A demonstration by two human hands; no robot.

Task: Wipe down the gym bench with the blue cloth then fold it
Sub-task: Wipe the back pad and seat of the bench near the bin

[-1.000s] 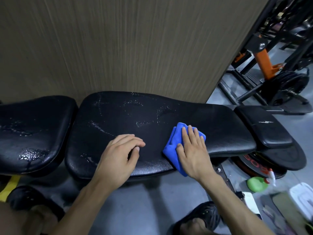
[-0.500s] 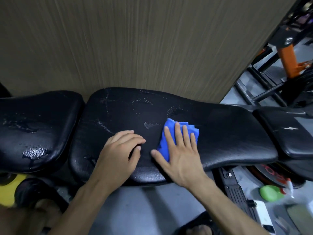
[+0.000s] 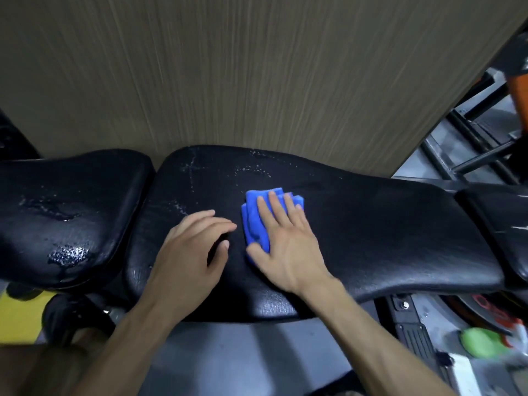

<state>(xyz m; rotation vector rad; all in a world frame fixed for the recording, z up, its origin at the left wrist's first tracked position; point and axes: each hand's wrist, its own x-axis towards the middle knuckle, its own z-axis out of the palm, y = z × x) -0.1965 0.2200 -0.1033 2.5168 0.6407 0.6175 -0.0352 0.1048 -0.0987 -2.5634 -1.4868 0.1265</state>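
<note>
While the right hand lies flat on the blue cloth, fingers straight and a bit spread, the cloth itself sits bunched up on the middle pad of the gym bench, roughly in the centre of that pad and a little toward the far edge. Only the top and left side of the cloth peek out from under the hand, thumb sticking out along its near edge. So it's pressing down on it, not gripping it

Left hand is parked on the same pad just left of the cloth, close to it but not touching as far as I can see. Fingers are loosely bent with the tips down on the vinyl, thumb tucked under a bit, nothing in it

Bench is black and pretty cracked looking. There's droplets and wet streaks on the pad left of and beyond the cloth, whereas the stretch to the right of the cloth looks matte and dry. The seat pad left of the middle pad has a shiny wet patch near its front. Another smaller black pad sits at the right end

Behind the bench is a wood-grain wall panel. Down on the floor right of the bench there's a green thing, blurry, can't tell what it is, plus some black frame tubes and something orange further back on that side
</note>
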